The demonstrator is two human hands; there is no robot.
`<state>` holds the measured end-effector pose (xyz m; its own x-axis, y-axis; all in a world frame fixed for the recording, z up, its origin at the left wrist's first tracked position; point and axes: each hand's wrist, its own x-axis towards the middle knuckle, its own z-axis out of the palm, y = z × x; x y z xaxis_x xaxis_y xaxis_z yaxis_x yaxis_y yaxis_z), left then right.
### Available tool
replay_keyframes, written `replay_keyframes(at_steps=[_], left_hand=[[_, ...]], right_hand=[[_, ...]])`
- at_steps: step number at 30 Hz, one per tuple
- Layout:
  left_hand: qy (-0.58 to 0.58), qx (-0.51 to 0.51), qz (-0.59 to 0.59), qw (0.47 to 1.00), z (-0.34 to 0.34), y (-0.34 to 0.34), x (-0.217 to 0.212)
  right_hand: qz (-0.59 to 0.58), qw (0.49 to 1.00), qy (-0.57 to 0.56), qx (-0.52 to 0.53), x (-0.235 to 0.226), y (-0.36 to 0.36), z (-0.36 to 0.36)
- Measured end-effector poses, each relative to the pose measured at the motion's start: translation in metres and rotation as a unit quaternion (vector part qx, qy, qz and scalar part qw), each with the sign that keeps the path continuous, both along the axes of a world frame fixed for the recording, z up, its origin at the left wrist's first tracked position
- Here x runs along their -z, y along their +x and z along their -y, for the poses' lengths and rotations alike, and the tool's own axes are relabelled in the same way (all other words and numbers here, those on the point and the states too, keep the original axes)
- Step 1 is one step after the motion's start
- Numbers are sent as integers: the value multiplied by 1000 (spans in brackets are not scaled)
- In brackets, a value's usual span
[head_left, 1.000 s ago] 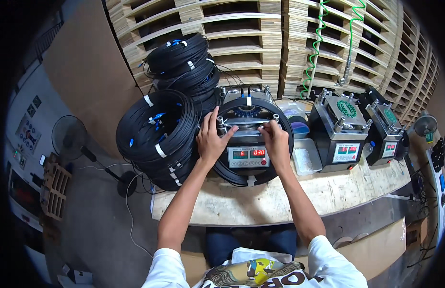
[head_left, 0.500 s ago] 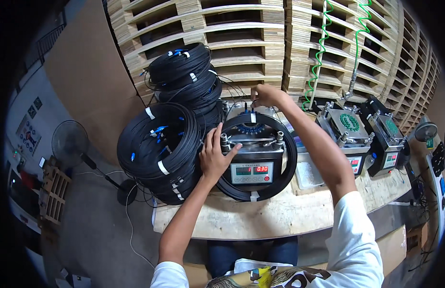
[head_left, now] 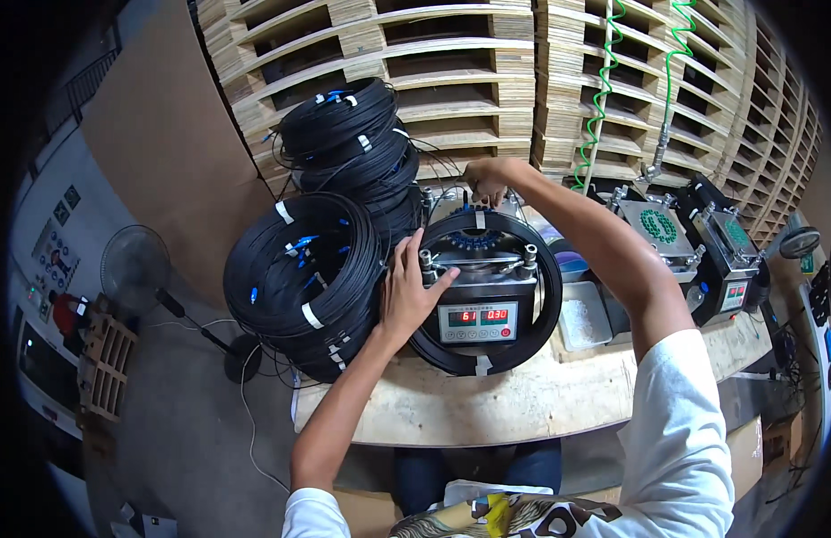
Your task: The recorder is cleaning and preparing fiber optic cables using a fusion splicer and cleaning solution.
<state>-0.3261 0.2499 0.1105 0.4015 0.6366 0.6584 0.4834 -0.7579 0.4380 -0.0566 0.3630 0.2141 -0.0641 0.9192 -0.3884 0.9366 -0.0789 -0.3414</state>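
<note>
1. Hands were both at the winding machine in the middle of the frame — a metal unit with a red-digit display panel on its front, standing on a worn wooden bench.
2. Round that machine lay a black cable coil, bound with white tape at its top and bottom.
3. The left hand rested flat against the machine's left side, fingers spread apart and laid over the coil's left edge, gripping nothing.
4. The right hand reached over to the far rim of the coil, just above centre; its fingers were curled together at the taped spot, though I could not tell whether they pinched the cable.
5. Left of the machine a stack of finished black coils leaned against it, with a second pile behind, toward the upper middle.
6. To the right stood two more machines — dark-cased, with green parts on top.
7. Wooden pallets filled the top of the frame, and a fan stood on the floor at the left.
</note>
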Motion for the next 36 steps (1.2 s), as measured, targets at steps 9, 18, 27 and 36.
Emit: replay_keyframes(at_steps=[9, 18, 27, 36], left_hand=[[110, 103, -128, 980, -48, 63, -102], [-46, 107, -558, 822, -138, 147, -102], [18, 148, -649, 746, -170, 162, -97], [-209, 201, -422, 859, -166, 128, -103]], right_hand=[[-175, 948, 267, 2, 37, 42, 63], [-86, 908, 410, 0, 67, 33, 75], [-77, 913, 401, -17, 59, 25, 75], [-96, 907, 410, -5, 66, 32, 75]])
